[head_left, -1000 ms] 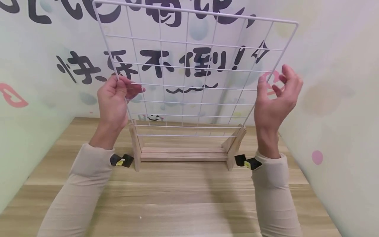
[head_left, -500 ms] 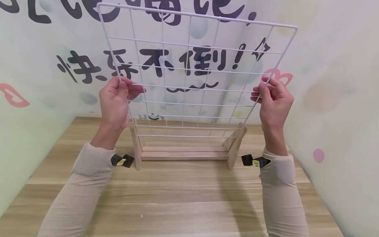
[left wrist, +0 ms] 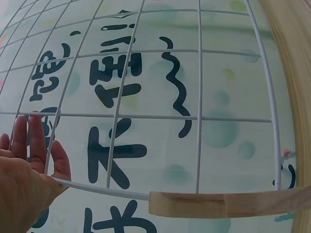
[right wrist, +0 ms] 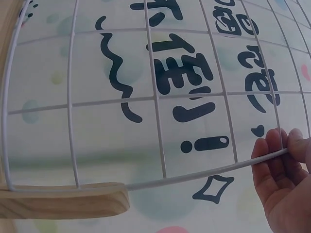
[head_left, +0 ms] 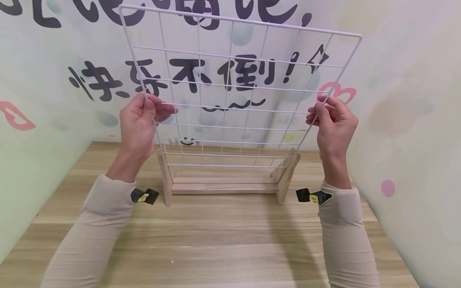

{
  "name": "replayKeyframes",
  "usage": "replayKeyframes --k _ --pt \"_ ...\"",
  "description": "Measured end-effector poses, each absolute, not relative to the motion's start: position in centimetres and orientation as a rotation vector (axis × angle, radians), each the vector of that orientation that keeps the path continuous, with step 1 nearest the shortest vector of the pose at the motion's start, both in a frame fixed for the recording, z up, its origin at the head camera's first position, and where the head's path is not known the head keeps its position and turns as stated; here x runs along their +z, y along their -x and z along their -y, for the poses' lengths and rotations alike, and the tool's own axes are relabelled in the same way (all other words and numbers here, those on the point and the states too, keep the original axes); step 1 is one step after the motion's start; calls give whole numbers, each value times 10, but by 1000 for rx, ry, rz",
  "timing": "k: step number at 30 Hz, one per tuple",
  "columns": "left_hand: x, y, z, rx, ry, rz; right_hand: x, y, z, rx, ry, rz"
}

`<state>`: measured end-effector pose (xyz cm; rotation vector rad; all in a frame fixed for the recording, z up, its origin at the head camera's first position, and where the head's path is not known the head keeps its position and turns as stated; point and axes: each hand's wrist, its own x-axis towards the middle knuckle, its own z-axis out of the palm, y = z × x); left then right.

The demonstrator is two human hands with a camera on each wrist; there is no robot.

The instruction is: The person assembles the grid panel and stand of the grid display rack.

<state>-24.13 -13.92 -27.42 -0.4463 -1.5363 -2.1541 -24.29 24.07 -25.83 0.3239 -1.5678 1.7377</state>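
A white wire grid panel stands upright between the two side posts of a light wooden stand. My left hand pinches the panel's left edge wire between thumb and fingers, about midway up. On the opposite edge wire my right hand does the same, its fingertips behind the grid. In the left wrist view the panel's side wire meets a wooden post. The right wrist view shows the other wooden post along the panel's lower side edge.
The stand rests on a wood-grain table with a small white speck near its front. Behind it rises a wall with black lettering and coloured spots. More wall surfaces close off the left and right sides.
My right hand, loosely spread beside the right edge a second ago, has closed its thumb and fingers on that wire. The panel's top edge has dipped slightly. The left hand keeps its hold.
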Motion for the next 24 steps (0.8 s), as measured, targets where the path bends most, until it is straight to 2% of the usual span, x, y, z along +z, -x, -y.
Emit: replayKeyframes --k 18,24 --pt "-277 242 141 -2165 475 1567 -258 239 -242 1742 -300 1576" --pt "-285 242 144 -2190 415 1592 -262 241 -239 1726 -299 1618"
